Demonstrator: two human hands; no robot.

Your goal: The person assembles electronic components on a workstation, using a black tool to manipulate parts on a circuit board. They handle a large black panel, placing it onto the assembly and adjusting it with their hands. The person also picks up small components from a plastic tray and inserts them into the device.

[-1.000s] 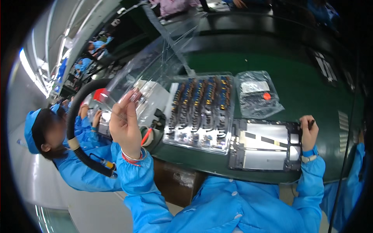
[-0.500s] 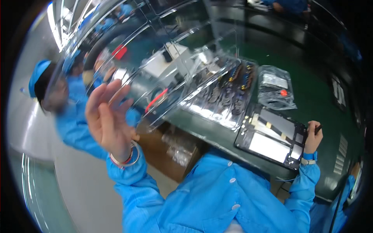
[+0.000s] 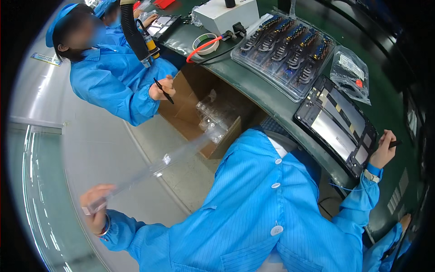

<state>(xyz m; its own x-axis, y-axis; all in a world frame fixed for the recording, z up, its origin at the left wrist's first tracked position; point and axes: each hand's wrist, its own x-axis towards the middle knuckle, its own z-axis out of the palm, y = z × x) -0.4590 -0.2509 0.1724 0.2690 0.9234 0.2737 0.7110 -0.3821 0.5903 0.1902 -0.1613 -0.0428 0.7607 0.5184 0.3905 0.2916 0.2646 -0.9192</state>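
Note:
At the lower left my left hand (image 3: 96,206) grips one end of a clear plastic tray (image 3: 158,165), seen nearly edge-on. The tray slants up and right, its far end over an open cardboard box (image 3: 231,136) with crumpled clear plastic (image 3: 213,113) in it. My right hand (image 3: 384,149) is closed round a slim black tool (image 3: 395,143); most of it is hidden in the fingers. That hand rests at the right end of an opened tablet (image 3: 340,131), whose inner side with silver panels and dark ribbon cables faces up.
On the green bench (image 3: 267,97) stands a clear tray of small dark parts (image 3: 290,50). Beside it lies a clear bag (image 3: 351,75). Farther back are a tape roll (image 3: 205,44), a red-orange cable (image 3: 201,50) and a white box (image 3: 226,18). A co-worker (image 3: 108,81) with black tweezers sits at left.
The clear tray, earlier raised over the bench in front of my view, has swung down and left beside the box with my left hand. My right hand stays by the tablet.

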